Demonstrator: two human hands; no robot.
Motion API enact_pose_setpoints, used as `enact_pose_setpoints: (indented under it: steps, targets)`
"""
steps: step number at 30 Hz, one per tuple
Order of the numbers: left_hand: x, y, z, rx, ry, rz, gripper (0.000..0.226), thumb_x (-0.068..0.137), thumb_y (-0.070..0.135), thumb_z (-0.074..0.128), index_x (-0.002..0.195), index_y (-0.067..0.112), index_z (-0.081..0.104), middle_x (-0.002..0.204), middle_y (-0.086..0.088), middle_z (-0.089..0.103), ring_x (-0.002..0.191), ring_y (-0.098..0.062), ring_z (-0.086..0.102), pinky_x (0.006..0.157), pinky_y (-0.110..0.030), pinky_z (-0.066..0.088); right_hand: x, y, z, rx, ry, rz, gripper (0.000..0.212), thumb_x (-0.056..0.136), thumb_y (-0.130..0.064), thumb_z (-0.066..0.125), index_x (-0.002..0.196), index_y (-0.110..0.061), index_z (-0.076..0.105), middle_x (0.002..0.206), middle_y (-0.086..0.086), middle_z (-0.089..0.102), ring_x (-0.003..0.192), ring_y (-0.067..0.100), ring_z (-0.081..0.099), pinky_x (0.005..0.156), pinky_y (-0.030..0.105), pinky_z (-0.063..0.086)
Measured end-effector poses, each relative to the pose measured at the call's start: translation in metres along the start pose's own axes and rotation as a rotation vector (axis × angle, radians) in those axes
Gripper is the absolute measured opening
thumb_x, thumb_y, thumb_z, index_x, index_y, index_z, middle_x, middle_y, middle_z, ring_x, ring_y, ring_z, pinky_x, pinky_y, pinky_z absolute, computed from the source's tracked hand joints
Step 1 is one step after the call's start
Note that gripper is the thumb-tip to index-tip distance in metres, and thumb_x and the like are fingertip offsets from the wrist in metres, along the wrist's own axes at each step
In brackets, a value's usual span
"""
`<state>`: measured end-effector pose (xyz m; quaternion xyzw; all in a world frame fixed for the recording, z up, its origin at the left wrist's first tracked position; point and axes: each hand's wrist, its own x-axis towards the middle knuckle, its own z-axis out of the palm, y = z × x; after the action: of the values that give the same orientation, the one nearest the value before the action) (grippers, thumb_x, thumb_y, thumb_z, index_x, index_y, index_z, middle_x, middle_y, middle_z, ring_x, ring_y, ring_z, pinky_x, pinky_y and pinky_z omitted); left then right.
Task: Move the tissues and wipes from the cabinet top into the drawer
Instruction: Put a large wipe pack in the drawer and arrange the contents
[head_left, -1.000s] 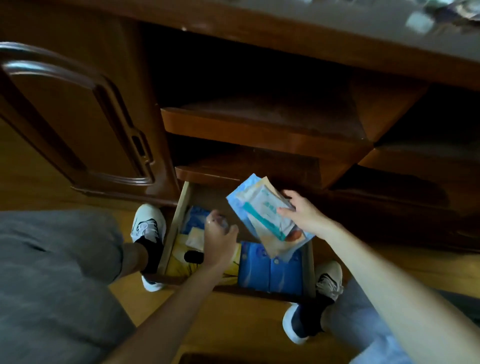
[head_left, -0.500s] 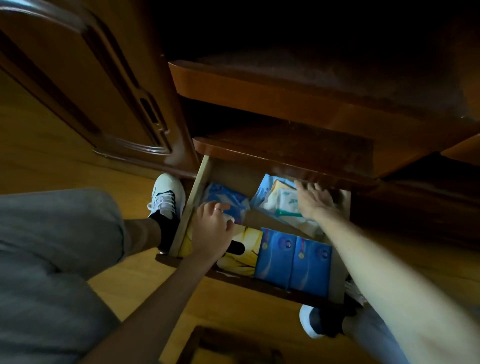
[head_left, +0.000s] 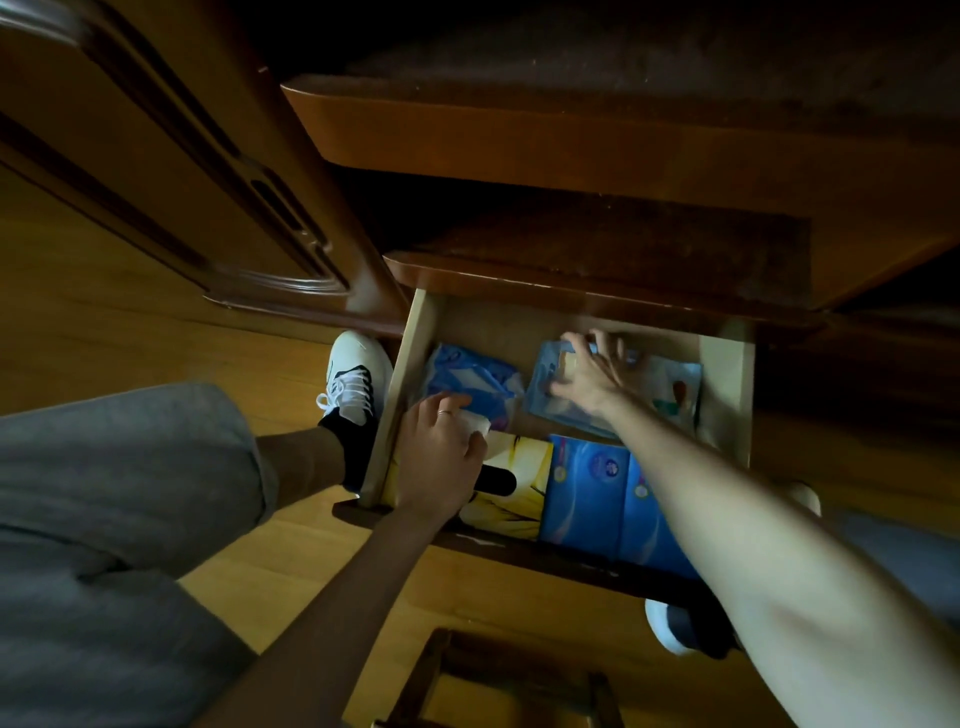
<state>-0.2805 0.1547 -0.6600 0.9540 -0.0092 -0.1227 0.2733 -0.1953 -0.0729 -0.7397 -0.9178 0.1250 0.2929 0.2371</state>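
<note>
Lowered from mid-air a second ago, the wipes pack (head_left: 670, 387) now lies flat at the drawer's (head_left: 727, 395) back right, the right hand (head_left: 592, 382) spread flat on it with released fingers. Beside it, the left hand (head_left: 441, 457) curls round a small white tissue wad (head_left: 475, 423) near the blue pack (head_left: 467, 371). Yellow box (head_left: 519, 493) and blue boxes (head_left: 602, 493) already fill the front; the cabinet top is unseen, so what remains is unclear.

Open drawer (head_left: 724, 374), pale wood walls. Yellow tissue box (head_left: 519, 486) at front left; blue packs (head_left: 613, 499) just right of it; crumpled blue packet (head_left: 470, 374) behind it; wipes pack (head_left: 670, 384) back right
</note>
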Motion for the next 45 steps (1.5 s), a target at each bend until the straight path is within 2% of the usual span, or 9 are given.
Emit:
enact_pose_setpoints:
  steps: [6, 10, 15, 19, 24, 30, 34, 40, 45]
  targets:
    - [0.002, -0.003, 0.001, 0.054, -0.044, -0.018, 0.063, 0.089, 0.023, 0.068, 0.146, 0.014, 0.044, 0.147, -0.009, 0.044, 0.137, -0.027, 0.036, 0.113, -0.042, 0.035, -0.029, 0.037, 0.018, -0.108, -0.078, -0.003, 0.089, 0.086, -0.08, 0.047, 0.158, -0.044, 0.01, 0.168, 0.005, 0.003, 0.153, 0.038, 0.0, 0.116, 0.068, 0.008]
    - [0.0, -0.006, -0.003, 0.053, -0.045, -0.031, 0.073, 0.087, 0.027, 0.072, 0.149, 0.015, 0.037, 0.149, -0.009, 0.04, 0.138, -0.027, 0.037, 0.112, -0.045, 0.038, -0.029, 0.029, 0.014, -0.058, -0.066, 0.034, 0.083, 0.09, -0.077, 0.041, 0.159, -0.046, 0.008, 0.17, -0.002, -0.003, 0.155, 0.036, 0.001, 0.117, 0.068, 0.006]
    - [-0.001, -0.013, -0.008, 0.017, -0.085, -0.098, 0.065, 0.087, 0.029, 0.065, 0.146, 0.017, 0.042, 0.145, -0.01, 0.045, 0.132, -0.03, 0.042, 0.105, -0.046, 0.043, -0.033, 0.037, -0.009, -0.162, 0.263, 0.032, 0.056, 0.1, -0.047, 0.042, 0.154, -0.031, 0.034, 0.155, 0.008, 0.044, 0.141, 0.03, 0.039, 0.115, 0.053, 0.029]
    - [0.001, -0.012, -0.006, 0.023, -0.082, -0.091, 0.06, 0.087, 0.027, 0.065, 0.144, 0.017, 0.047, 0.141, -0.011, 0.05, 0.13, -0.03, 0.042, 0.105, -0.044, 0.042, -0.051, 0.059, -0.014, -0.217, 0.032, -0.021, 0.055, 0.099, -0.038, 0.05, 0.153, -0.032, 0.037, 0.155, 0.004, 0.044, 0.135, 0.028, 0.047, 0.105, 0.045, 0.041]
    - [0.005, -0.012, -0.004, 0.052, -0.106, -0.085, 0.061, 0.087, 0.028, 0.068, 0.143, 0.018, 0.047, 0.14, -0.012, 0.05, 0.131, -0.031, 0.04, 0.105, -0.043, 0.04, -0.058, 0.057, -0.013, -0.322, 0.056, -0.053, 0.065, 0.096, -0.06, 0.052, 0.151, -0.029, 0.036, 0.152, 0.003, 0.046, 0.132, 0.026, 0.05, 0.1, 0.044, 0.041]
    - [0.012, -0.015, -0.008, 0.16, -0.163, -0.052, 0.058, 0.089, 0.037, 0.069, 0.142, 0.019, 0.052, 0.136, -0.013, 0.049, 0.129, -0.034, 0.038, 0.106, -0.042, 0.035, -0.065, 0.04, -0.018, -0.438, -0.102, 0.013, 0.074, 0.104, -0.039, 0.043, 0.163, -0.021, 0.003, 0.171, 0.006, 0.011, 0.156, 0.026, 0.01, 0.123, 0.058, 0.002]
    - [0.016, -0.012, -0.019, 0.194, -0.196, 0.051, 0.043, 0.092, 0.042, 0.066, 0.127, 0.017, 0.064, 0.129, -0.005, 0.061, 0.123, -0.027, 0.048, 0.1, -0.035, 0.037, -0.087, 0.008, -0.016, -0.201, 0.226, -0.249, 0.062, 0.099, -0.033, 0.055, 0.156, -0.021, 0.033, 0.158, 0.006, 0.04, 0.147, 0.025, 0.032, 0.119, 0.048, 0.026]
    - [0.011, -0.002, -0.032, -0.403, -0.169, -0.101, 0.037, 0.091, 0.031, 0.073, 0.123, 0.012, 0.067, 0.106, 0.003, 0.07, 0.089, -0.001, 0.065, 0.066, -0.005, 0.046, -0.115, -0.032, -0.006, 0.559, -0.175, -0.269, 0.031, 0.089, -0.063, 0.062, 0.111, -0.041, 0.068, 0.112, -0.015, 0.072, 0.104, 0.007, 0.066, 0.09, 0.036, 0.052]
    - [0.002, -0.001, -0.032, -0.541, -0.11, -0.165, 0.034, 0.093, 0.023, 0.071, 0.125, 0.014, 0.063, 0.114, -0.003, 0.069, 0.103, -0.019, 0.066, 0.09, -0.042, 0.057, -0.125, -0.014, -0.002, 0.598, -0.059, -0.214, 0.019, 0.101, -0.038, 0.059, 0.104, -0.022, 0.067, 0.094, 0.001, 0.077, 0.081, 0.017, 0.074, 0.075, 0.044, 0.059]
